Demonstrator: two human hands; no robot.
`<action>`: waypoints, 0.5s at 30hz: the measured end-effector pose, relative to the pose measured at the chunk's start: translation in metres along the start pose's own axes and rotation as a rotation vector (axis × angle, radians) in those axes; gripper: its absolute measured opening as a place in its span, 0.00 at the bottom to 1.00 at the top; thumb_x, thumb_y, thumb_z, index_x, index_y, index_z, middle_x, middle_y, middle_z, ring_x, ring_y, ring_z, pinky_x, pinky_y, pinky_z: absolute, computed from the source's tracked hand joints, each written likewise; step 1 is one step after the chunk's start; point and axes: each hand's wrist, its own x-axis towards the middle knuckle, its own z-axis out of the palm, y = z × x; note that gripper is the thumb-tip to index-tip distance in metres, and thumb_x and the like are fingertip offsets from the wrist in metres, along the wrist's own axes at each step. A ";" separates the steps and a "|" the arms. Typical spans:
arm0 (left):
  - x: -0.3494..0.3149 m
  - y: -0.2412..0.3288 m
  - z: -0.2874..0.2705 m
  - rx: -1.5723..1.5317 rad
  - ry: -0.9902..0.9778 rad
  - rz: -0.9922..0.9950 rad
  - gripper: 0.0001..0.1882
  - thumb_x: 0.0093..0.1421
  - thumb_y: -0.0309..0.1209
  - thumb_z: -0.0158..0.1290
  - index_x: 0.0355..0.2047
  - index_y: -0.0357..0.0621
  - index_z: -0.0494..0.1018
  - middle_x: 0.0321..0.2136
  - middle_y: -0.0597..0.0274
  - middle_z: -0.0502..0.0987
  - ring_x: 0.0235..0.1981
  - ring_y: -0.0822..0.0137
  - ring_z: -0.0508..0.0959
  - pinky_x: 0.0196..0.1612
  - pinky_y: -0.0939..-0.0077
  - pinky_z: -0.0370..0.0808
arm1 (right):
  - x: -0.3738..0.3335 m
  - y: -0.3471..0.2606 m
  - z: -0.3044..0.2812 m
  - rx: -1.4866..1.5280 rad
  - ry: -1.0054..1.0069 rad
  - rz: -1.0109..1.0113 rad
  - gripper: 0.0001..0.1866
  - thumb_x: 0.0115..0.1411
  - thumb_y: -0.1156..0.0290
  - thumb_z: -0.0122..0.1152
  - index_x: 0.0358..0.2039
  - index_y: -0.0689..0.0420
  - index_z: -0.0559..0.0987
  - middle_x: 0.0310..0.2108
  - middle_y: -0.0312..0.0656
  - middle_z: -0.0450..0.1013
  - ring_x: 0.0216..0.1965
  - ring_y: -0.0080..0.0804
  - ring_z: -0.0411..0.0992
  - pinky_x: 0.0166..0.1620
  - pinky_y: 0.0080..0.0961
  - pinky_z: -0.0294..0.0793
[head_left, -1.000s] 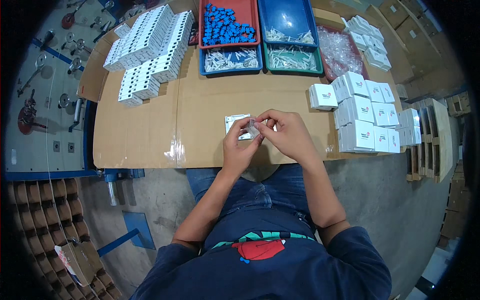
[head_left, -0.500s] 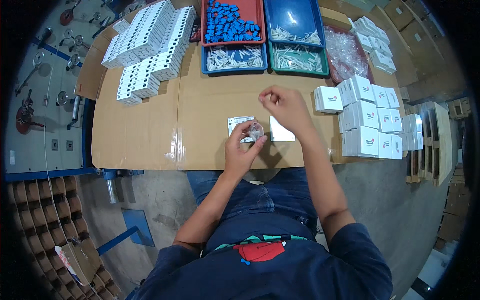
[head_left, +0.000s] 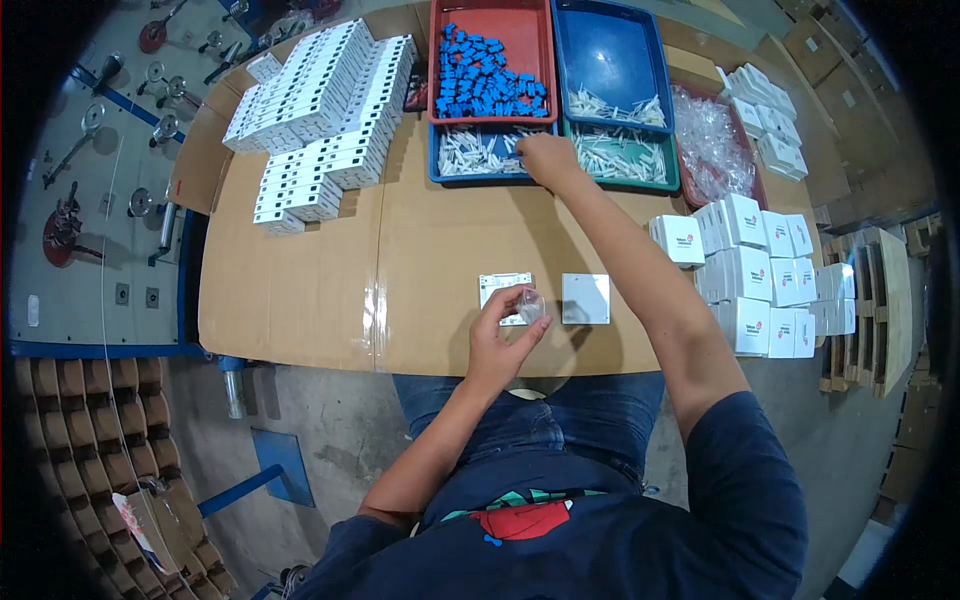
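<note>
My left hand (head_left: 503, 340) is closed on a small clear plastic bag (head_left: 532, 305), with some pale content showing through. Just behind that hand, a white square frame piece (head_left: 497, 284) lies on the cardboard, partly covered by my fingers. A flat white square plate (head_left: 586, 300) lies to its right. My right hand (head_left: 548, 160) is stretched out over the right end of the lower blue tray (head_left: 438, 182), which holds many small white plastic plugs (head_left: 474, 152). Its fingertips are pinched together among the plugs; whatever they hold is too small to make out.
A red tray (head_left: 437, 60) of blue parts, an upper blue tray (head_left: 612, 50) and a green tray (head_left: 672, 165) stand at the back. Clear bags (head_left: 710, 135) fill a red tray beside them. White boxes (head_left: 748, 272) are stacked right, white modules (head_left: 310, 90) left.
My right hand has reached away from above the white plate to the lower blue tray. The left hand still holds the bag over the frame piece. The whole view has shifted slightly.
</note>
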 end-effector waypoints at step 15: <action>0.005 0.000 -0.007 0.000 0.055 0.007 0.22 0.59 0.28 0.67 0.53 0.38 0.75 0.46 0.57 0.81 0.48 0.65 0.81 0.53 0.69 0.77 | -0.037 -0.001 -0.056 0.634 0.118 0.072 0.11 0.57 0.63 0.68 0.38 0.54 0.84 0.35 0.44 0.80 0.34 0.41 0.79 0.41 0.38 0.77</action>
